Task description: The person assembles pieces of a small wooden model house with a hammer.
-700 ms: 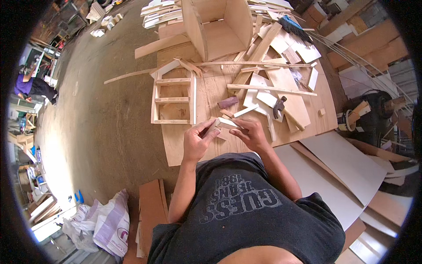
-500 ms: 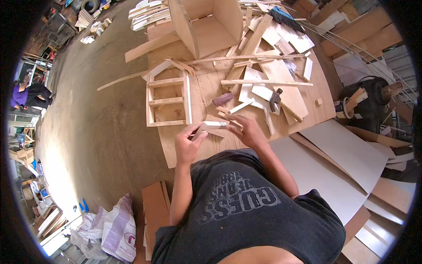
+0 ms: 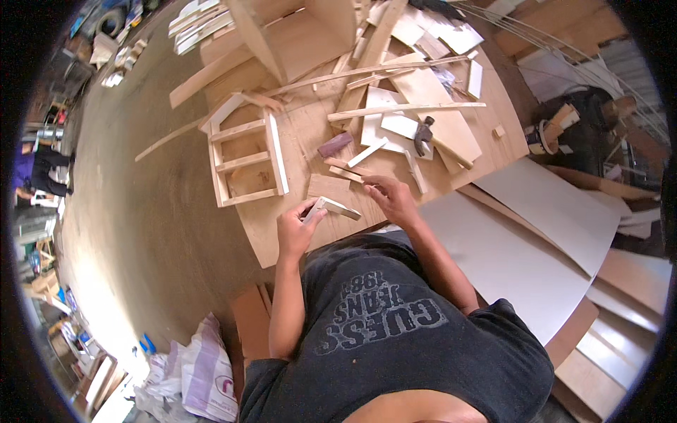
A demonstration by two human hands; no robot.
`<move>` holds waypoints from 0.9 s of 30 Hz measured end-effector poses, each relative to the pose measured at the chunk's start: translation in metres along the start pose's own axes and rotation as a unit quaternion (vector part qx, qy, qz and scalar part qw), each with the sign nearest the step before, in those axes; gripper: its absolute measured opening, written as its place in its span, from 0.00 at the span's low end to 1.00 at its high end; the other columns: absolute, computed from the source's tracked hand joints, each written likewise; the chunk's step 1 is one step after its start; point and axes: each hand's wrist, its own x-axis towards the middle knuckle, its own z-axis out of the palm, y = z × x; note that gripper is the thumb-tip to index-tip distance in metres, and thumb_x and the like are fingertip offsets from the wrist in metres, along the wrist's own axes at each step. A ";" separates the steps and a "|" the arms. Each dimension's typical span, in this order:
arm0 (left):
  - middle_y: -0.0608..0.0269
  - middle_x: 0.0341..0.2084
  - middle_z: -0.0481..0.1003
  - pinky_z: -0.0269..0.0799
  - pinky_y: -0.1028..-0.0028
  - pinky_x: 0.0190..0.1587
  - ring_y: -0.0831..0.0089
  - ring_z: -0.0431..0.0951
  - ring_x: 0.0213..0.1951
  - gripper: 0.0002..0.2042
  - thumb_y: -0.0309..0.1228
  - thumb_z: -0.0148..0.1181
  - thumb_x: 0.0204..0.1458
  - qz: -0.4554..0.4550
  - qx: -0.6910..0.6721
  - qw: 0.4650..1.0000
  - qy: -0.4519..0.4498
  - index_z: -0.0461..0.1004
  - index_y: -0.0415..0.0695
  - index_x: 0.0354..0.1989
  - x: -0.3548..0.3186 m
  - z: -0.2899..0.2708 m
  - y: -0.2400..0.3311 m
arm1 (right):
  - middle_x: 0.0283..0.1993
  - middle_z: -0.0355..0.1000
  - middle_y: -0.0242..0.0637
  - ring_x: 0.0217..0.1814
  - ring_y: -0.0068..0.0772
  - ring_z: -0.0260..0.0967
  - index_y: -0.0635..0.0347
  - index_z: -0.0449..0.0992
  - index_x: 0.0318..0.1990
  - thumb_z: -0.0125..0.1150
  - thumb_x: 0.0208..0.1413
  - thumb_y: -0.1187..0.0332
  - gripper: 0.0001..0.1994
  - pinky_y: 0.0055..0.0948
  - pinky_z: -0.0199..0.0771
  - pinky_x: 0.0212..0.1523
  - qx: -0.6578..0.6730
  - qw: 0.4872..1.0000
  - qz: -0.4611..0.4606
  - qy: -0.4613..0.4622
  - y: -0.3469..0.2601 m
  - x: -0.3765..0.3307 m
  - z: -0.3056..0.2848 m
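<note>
Over round plywood tabletop (image 3: 282,247): left hand (image 3: 295,233) raised, fingers clamped on short pale wooden strip (image 3: 337,207); right hand (image 3: 391,199) palm-down, fingers loosely apart, holding nothing.

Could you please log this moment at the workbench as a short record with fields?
Setting: plywood worktable strewn with wood offcuts
Left hand: holds a short, pale wood strip at one end
Right hand: raised over the table near small wood pieces, fingers curled; whether it pinches anything cannot be told
Beside the hands: small ladder-like wooden frame lying flat
Further back: hammer resting on boards, long thin slats
Right of table: large white sheets
</note>
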 end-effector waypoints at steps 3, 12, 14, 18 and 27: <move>0.66 0.35 0.86 0.76 0.77 0.33 0.82 0.80 0.32 0.18 0.31 0.75 0.58 0.003 0.008 1.000 -0.014 0.86 0.38 0.55 0.015 0.019 0.004 | 0.50 0.86 0.47 0.45 0.39 0.85 0.61 0.85 0.56 0.69 0.68 0.64 0.15 0.37 0.84 0.47 0.026 1.000 -0.007 -0.002 0.006 -0.013 -0.008; 0.53 0.40 0.89 0.82 0.70 0.46 0.71 0.88 0.40 0.17 0.33 0.76 0.57 0.050 0.018 0.995 -0.083 0.87 0.39 0.52 0.062 0.103 0.064 | 0.47 0.87 0.42 0.45 0.29 0.84 0.60 0.85 0.57 0.68 0.69 0.66 0.14 0.30 0.82 0.46 0.094 0.989 0.009 0.114 0.040 -0.026 -0.078; 0.52 0.41 0.89 0.82 0.69 0.47 0.69 0.89 0.40 0.17 0.33 0.76 0.57 0.078 0.020 0.993 -0.090 0.87 0.39 0.53 0.065 0.125 0.082 | 0.46 0.87 0.40 0.44 0.25 0.83 0.62 0.85 0.56 0.69 0.68 0.67 0.13 0.28 0.81 0.46 0.156 0.978 0.026 0.134 0.058 -0.022 -0.091; 0.58 0.39 0.88 0.80 0.70 0.45 0.75 0.85 0.38 0.17 0.31 0.74 0.59 0.135 0.090 0.983 -0.086 0.86 0.40 0.55 0.076 0.164 0.101 | 0.46 0.87 0.41 0.45 0.26 0.83 0.63 0.85 0.55 0.69 0.68 0.68 0.13 0.29 0.82 0.47 0.178 0.975 0.017 0.133 0.078 -0.002 -0.123; 0.49 0.41 0.88 0.81 0.66 0.48 0.63 0.88 0.42 0.15 0.31 0.71 0.60 0.059 0.089 0.993 -0.039 0.86 0.39 0.54 0.129 0.283 0.148 | 0.47 0.86 0.42 0.47 0.27 0.83 0.64 0.85 0.55 0.67 0.69 0.68 0.13 0.29 0.82 0.50 0.123 0.984 0.029 0.124 0.155 0.090 -0.268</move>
